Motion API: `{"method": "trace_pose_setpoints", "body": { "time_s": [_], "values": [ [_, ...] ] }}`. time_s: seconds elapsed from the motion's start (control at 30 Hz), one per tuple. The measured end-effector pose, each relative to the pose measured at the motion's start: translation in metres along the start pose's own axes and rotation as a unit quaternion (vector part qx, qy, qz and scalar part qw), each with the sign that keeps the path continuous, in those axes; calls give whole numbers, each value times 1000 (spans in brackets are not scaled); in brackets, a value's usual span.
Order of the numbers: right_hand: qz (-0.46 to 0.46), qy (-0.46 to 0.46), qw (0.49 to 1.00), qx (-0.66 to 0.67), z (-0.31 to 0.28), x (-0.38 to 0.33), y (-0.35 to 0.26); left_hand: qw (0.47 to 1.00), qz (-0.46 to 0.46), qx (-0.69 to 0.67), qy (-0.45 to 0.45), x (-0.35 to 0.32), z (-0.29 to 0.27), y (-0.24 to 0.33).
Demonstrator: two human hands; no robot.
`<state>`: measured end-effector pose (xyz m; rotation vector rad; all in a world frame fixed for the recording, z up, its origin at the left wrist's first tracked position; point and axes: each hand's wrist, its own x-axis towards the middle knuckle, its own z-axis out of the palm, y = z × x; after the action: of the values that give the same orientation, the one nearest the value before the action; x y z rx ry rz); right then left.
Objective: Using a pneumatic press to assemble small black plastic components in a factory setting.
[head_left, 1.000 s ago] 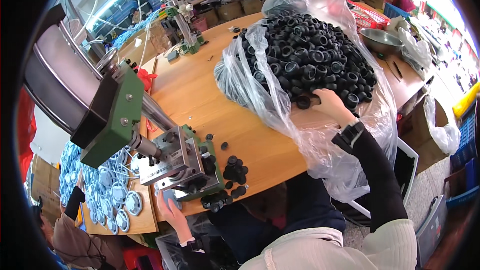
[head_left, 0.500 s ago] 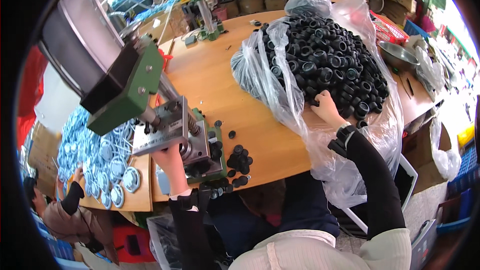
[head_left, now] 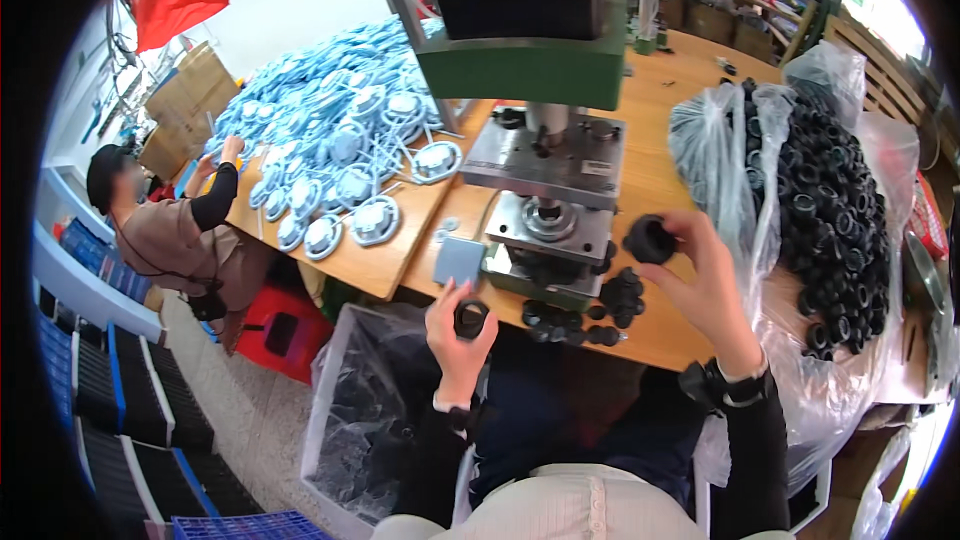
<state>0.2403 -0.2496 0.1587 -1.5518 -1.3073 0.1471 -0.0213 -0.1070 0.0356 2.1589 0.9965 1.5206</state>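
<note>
At the lower centre of the frame, my left hand (head_left: pixel 458 335) holds a small black rubber ring (head_left: pixel 470 319), my fingers (head_left: pixel 441 297) curled narrowly around it, just off the near edge of the wooden table (head_left: pixel 662 180). To the right of centre, my right hand (head_left: pixel 703 278) pinches a second black ring (head_left: pixel 650 239) between thumb and fingertips, raised just beside the base of the press machine (head_left: pixel 548 162). That machine, with its green head and grey metal plates, fills the upper middle of the frame. A small heap of loose black rings (head_left: pixel 600 312) lies on the table between my two hands. At the right, a clear plastic bag (head_left: pixel 735 155) sags open, full of more black rings. In the upper left, a pile of pale blue round parts (head_left: pixel 340 135) covers the table, and another person (head_left: pixel 165 230) sits beside it reaching into it. Below my left hand stands a bin lined with clear plastic (head_left: pixel 355 410).
</note>
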Motion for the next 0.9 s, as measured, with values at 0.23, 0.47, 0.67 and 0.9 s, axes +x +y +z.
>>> {"method": "trace_pose_setpoints", "body": {
  "time_s": [0.23,0.47,0.67,0.9],
  "values": [
    [-22,-63,998,3,57,43,-1,962,-206,168,-71,-128,-92,-100],
    [58,-86,994,40,77,53,8,937,-312,143,-59,-148,-87,-142],
    [9,-67,995,-70,97,68,1,991,-74,109,-14,-51,-36,-101],
    [45,-70,996,-11,68,19,-2,970,89,152,-168,34,48,-78]
  ]
}}
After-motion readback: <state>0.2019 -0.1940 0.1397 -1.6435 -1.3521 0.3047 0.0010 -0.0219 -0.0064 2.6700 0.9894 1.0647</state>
